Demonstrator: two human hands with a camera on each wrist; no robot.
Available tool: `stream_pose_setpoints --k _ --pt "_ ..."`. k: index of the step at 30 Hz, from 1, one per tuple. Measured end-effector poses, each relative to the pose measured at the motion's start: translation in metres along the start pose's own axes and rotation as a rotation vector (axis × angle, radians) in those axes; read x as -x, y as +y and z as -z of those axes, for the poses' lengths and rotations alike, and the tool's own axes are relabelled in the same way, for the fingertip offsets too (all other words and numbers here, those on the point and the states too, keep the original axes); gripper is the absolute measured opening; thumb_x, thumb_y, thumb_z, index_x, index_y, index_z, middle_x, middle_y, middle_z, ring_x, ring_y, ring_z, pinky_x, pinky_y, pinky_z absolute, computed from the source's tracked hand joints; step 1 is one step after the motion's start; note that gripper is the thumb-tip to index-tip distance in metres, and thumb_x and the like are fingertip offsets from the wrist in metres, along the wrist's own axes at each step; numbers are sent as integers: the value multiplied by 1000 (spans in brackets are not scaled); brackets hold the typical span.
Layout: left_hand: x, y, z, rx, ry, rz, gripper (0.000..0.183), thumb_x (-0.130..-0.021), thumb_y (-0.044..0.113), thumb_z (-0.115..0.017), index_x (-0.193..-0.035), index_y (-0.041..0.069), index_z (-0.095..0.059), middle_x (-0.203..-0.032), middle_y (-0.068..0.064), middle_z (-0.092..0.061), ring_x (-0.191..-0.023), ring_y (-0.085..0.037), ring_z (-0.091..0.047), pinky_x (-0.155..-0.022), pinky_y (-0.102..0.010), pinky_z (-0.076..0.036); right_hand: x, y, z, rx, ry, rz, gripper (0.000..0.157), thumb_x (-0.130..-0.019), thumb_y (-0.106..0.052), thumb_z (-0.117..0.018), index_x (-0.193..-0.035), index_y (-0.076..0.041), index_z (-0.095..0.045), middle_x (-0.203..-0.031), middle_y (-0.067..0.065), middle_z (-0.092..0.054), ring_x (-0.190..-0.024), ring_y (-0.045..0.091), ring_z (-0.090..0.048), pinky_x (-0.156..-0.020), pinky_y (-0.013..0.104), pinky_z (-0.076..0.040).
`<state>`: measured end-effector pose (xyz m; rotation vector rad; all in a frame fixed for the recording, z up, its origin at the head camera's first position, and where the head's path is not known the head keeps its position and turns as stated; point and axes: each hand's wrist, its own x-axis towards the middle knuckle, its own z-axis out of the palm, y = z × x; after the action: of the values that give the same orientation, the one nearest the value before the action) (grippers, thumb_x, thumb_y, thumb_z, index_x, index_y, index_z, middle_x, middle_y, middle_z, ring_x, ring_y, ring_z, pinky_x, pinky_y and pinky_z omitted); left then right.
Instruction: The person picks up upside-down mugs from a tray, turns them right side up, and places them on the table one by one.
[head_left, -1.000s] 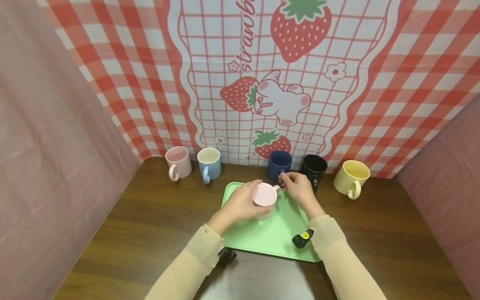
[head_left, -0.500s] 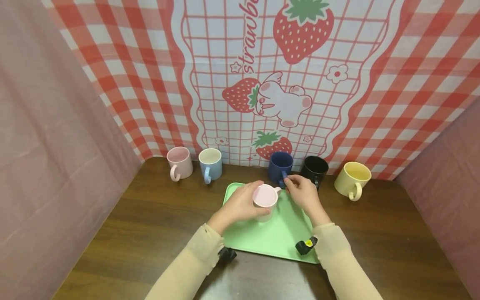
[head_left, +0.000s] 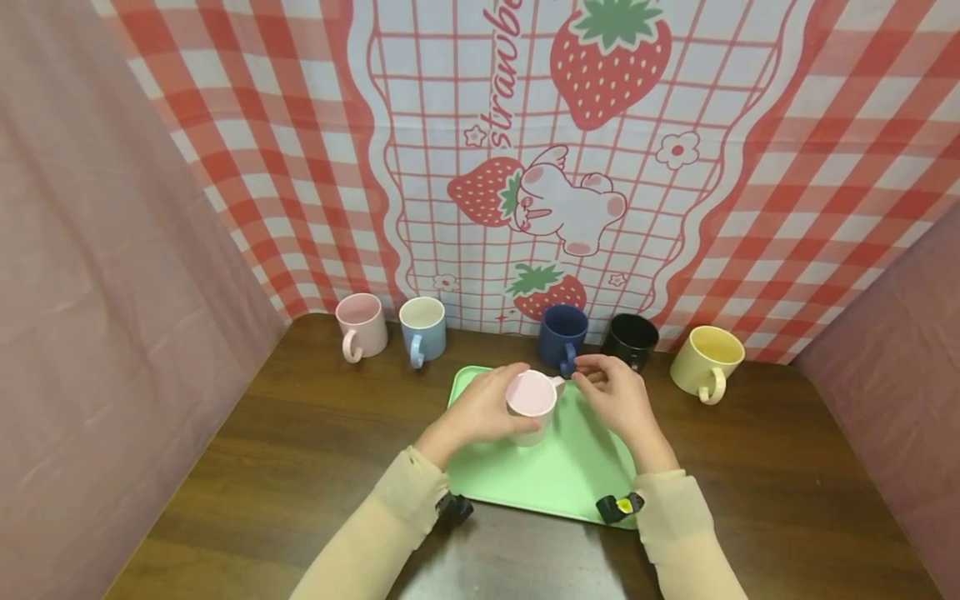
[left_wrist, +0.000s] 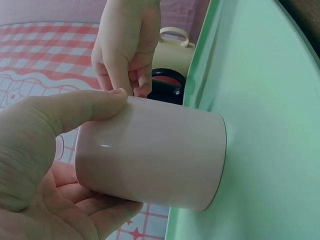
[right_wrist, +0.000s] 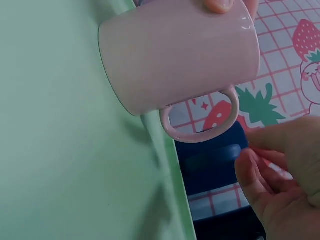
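My left hand (head_left: 483,406) grips a light pink mug (head_left: 531,408) around its side, with the thumb on the near side and fingers on the far side. The mug is upright, its base right at the surface of the green tray (head_left: 517,487). Its handle (right_wrist: 205,135) points to the right and away. My right hand (head_left: 618,400) is beside the handle of a dark blue mug (head_left: 562,336) behind the tray. Thumb and forefinger are parted, fingertips close to that handle. In the right wrist view the pink mug covers part of the blue mug.
Along the back of the wooden table (head_left: 300,433) stand another pink mug (head_left: 362,327), a light blue mug (head_left: 423,332), a black mug (head_left: 632,337) partly behind my right hand, and a yellow mug (head_left: 707,362). A checked strawberry cloth (head_left: 540,200) hangs behind them.
The dark blue mug's handle was pinched by my right hand and has swung toward the front. My right hand has drawn back slightly right, its fingers parting. The left hand keeps its grip.
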<state>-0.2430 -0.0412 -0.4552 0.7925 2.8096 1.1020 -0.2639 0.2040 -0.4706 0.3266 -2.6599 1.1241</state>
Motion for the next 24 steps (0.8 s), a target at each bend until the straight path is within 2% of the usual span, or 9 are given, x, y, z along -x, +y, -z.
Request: stream_pose_setpoints --k 6,10,16,24 --pt "2 -2 3 -7 -32 -20 83 -76 35 -88 -145 7 -50 -130 -8 -64 -112 -18 -62 -97 -35 -50 11 -4 -3 30 -55 159 36 -88 -13 -79 -121 -5 -70 -111 9 -68 -89 23 -69 -75 38 -59" --pt "4 -5 6 -10 -52 -54 82 -77 37 -87 -145 7 -51 -131 -7 -63 -111 -16 -61 -96 -34 -50 14 -5 -7 59 -76 218 31 -89 -12 -78 -118 -5 -71 -109 10 -69 -87 23 -68 -75 41 -58" --pt "4 -7 10 -25 -84 -90 82 -78 38 -87 -145 8 -51 -130 -5 -64 -111 -14 -61 -96 -32 -50 16 -8 -12 108 -83 281 25 -86 -7 -80 -111 -7 -76 -99 8 -68 -82 20 -68 -72 41 -58" --pt "4 -10 15 5 -143 -108 84 -78 38 -87 -147 8 -49 -135 -6 -62 -116 -14 -59 -100 -32 -48 22 -13 -12 199 -16 377 23 -81 -7 -84 -104 -8 -79 -80 4 -62 -71 15 -61 -62 32 -54"
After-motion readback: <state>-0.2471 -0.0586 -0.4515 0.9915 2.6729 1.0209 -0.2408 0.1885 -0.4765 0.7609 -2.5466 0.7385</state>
